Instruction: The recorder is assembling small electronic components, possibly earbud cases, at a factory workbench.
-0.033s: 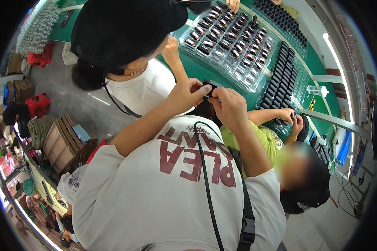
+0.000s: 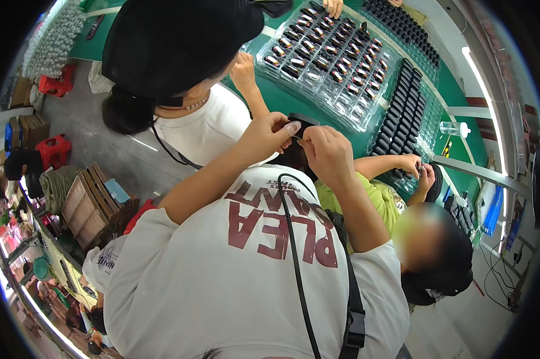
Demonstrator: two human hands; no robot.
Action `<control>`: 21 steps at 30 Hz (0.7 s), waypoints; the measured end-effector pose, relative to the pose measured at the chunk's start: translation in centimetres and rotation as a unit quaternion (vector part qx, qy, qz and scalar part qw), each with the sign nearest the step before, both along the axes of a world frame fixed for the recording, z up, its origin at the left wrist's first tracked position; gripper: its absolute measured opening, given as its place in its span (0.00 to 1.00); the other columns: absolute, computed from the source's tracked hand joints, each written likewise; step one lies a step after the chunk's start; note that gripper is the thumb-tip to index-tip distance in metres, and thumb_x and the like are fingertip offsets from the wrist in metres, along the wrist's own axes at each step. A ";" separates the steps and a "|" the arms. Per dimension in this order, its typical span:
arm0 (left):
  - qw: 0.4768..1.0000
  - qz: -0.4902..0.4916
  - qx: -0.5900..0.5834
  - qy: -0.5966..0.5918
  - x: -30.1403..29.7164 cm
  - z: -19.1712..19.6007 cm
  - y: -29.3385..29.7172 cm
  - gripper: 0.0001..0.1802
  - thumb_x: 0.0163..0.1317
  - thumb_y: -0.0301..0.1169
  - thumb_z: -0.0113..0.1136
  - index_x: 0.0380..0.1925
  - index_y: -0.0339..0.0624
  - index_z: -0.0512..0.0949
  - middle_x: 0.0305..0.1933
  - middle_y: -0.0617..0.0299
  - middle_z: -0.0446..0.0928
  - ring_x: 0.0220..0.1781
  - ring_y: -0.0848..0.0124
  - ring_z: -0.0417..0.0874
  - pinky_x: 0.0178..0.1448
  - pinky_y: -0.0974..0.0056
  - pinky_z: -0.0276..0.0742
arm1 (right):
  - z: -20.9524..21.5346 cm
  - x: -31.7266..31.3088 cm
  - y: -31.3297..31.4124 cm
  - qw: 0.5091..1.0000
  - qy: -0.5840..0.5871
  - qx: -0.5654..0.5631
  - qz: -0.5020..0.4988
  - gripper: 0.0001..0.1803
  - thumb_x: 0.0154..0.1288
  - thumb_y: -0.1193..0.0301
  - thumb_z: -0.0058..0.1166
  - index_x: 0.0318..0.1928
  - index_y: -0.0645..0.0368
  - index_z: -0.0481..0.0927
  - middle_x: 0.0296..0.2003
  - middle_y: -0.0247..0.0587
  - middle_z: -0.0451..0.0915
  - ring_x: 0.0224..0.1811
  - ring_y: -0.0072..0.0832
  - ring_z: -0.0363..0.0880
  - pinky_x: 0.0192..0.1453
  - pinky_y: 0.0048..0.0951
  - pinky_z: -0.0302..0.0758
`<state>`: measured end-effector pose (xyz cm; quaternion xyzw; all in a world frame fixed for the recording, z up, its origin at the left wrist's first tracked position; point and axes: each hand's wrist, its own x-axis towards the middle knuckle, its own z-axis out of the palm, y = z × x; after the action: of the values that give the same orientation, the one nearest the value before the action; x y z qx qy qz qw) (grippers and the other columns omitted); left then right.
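Observation:
My left hand [image 2: 270,133] is closed on a small black rounded part [image 2: 302,121], pinching it with the thumb on top. Close beside it on the right, my right hand [image 2: 328,151] has thumb and index finger pressed together at the part's near edge. Whether those fingertips grip the part or something tiny cannot be made out. Beyond my hands, a clear compartment tray [image 2: 360,116] on the green table holds several small black pieces with white and orange bits. To its right stand rows of glossy black oval shells [image 2: 400,113].
A co-worker in a black cap [image 2: 174,48] leans in at left; another in lime green [image 2: 378,200] works at right, hands holding a small piece. A clear bottle [image 2: 454,129] stands by a metal bar [image 2: 482,172]. Red stools [image 2: 54,151] and wooden crates [image 2: 87,206] are on the floor at left.
The black part has tilted slightly, showing more of its face, and my right hand has shifted a little. The left co-worker's head has moved slightly left.

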<state>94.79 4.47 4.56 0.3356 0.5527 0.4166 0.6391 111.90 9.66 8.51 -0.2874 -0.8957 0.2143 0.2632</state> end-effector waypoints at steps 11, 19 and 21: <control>0.993 -0.026 0.116 -0.007 -0.4 0.5 -1.5 0.17 0.65 0.29 0.55 0.52 0.33 0.70 0.41 0.60 0.77 0.40 0.76 0.79 0.43 0.72 0.76 | -0.9 1.7 1.5 0.881 0.002 -0.472 -0.023 0.21 0.60 0.72 0.58 0.54 0.62 0.73 0.44 0.43 0.80 0.40 0.25 0.77 0.43 0.29 0.74; 0.928 -0.047 0.281 0.241 0.0 1.2 -2.6 0.23 0.50 0.20 0.60 0.49 0.35 0.72 0.40 0.47 0.78 0.39 0.56 0.80 0.45 0.61 0.76 | 0.3 1.1 -0.1 0.983 -0.027 -0.178 0.036 0.20 0.53 0.78 0.57 0.49 0.61 0.75 0.39 0.50 0.78 0.40 0.44 0.78 0.42 0.37 0.75; 0.902 -0.015 0.331 0.276 0.4 0.4 -2.7 0.24 0.48 0.19 0.59 0.49 0.35 0.72 0.40 0.48 0.78 0.39 0.54 0.80 0.44 0.60 0.76 | 0.0 1.0 -0.5 0.996 0.009 -0.087 0.024 0.21 0.47 0.81 0.56 0.47 0.61 0.76 0.40 0.49 0.79 0.40 0.45 0.78 0.43 0.39 0.76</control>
<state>95.15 1.74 4.99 0.6375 0.5318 0.4567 0.3195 112.87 9.14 8.50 -0.2860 -0.8777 0.3002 0.2401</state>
